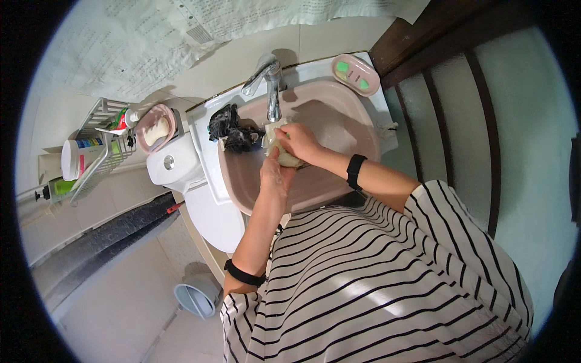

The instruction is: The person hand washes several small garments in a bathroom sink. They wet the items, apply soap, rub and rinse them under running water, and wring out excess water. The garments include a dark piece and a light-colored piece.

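A pale, wet piece of cloth (289,159) is bunched between my two hands below the faucet spout. My left hand (275,176) grips its lower left side, with some suds on the skin. From the right, my right hand (299,141) is closed over the upper part of the cloth. A small bit of green shows at its fingers, too covered to identify. Beneath both hands lies a pink washbasin (299,193). Wet black cloth (231,129) is heaped over the basin's left rim. The chrome faucet (273,97) stands at the back.
A pink soap dish (355,75) with green pieces sits at the back right corner. On the left are a toilet (215,222), another soap dish (155,129) holding a pale bar, and a wire rack (106,149) with bottles. A grey bucket (196,297) stands on the floor.
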Tool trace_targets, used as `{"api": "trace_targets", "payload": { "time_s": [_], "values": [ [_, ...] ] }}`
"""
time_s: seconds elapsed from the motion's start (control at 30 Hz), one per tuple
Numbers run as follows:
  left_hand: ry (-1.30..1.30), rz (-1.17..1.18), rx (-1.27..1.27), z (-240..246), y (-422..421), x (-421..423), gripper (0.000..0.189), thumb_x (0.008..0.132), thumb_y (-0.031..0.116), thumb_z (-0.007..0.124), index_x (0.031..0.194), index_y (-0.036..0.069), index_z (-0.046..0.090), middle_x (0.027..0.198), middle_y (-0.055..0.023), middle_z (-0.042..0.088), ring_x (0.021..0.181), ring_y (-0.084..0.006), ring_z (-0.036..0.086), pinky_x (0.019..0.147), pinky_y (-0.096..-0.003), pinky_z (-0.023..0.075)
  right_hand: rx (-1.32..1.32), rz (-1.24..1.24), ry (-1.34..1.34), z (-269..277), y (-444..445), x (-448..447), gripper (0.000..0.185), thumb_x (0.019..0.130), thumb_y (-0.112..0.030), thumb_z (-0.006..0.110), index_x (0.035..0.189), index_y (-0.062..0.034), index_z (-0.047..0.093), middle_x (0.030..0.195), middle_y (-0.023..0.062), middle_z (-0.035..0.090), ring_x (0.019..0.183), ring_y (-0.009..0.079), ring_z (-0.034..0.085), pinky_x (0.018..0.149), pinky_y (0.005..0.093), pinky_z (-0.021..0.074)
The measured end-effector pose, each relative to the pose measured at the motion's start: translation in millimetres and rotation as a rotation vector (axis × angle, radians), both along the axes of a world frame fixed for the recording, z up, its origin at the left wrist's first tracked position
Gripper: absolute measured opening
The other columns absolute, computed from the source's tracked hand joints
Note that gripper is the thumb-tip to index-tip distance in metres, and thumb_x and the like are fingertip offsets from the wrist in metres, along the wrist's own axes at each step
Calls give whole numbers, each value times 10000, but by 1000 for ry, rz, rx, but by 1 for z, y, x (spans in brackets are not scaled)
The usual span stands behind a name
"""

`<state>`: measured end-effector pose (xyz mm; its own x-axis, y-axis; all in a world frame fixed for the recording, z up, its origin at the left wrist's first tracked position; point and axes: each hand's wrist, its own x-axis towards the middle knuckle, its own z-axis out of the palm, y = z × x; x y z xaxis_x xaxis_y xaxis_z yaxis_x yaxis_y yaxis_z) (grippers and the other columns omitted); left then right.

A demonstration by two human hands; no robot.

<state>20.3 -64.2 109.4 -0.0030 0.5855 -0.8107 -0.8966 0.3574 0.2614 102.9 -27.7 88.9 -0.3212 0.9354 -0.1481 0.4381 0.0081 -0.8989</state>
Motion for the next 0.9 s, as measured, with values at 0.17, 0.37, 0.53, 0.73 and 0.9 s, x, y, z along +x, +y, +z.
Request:
{"api": "trace_targets", "payload": {
  "time_s": [0.17, 0.37, 0.53, 0.73, 0.9],
  "values": [
    [121, -62, -43, 31, -2, 9, 371, 960, 221, 280, 1254, 9, 357, 1217, -136, 451, 1144, -270, 433, 1002, -428, 332, 140, 85, 29, 36, 6, 11, 360, 861, -311, 487, 662, -26, 578, 627, 175, 562, 615, 353, 556, 576, 413, 420],
    [106, -150, 34, 39, -6, 9, 369, 952, 216, 259, 1207, -27, 371, 1224, -161, 443, 1130, -307, 444, 1010, -468, 313, 129, 186, -14, 40, -1, 12, 308, 830, -265, 504, 649, -26, 572, 632, 172, 569, 599, 361, 558, 565, 437, 425],
    [-165, -46, -64, 43, -11, 1, 375, 943, 199, 279, 1238, -23, 345, 1257, -162, 416, 1170, -296, 416, 1016, -448, 313, 140, -22, -316, 32, 10, 36, 238, 804, -257, 555, 755, -34, 625, 697, 157, 609, 651, 362, 581, 611, 414, 463],
    [44, -209, 170, 62, -7, -4, 442, 947, 306, 314, 1233, -28, 357, 1228, -159, 442, 1143, -266, 436, 993, -407, 340, 75, 367, 16, 35, 6, 64, 286, 781, -257, 632, 963, -40, 594, 787, 135, 623, 721, 235, 608, 651, 324, 461],
    [-244, -251, 271, 56, 0, -13, 504, 932, 398, 336, 1186, -32, 408, 1131, -134, 495, 1068, -240, 483, 917, -360, 406, -190, 217, 308, 40, 10, 66, 205, 809, -180, 589, 902, 3, 583, 739, 39, 617, 653, 132, 567, 598, 270, 439]
  ]
}}
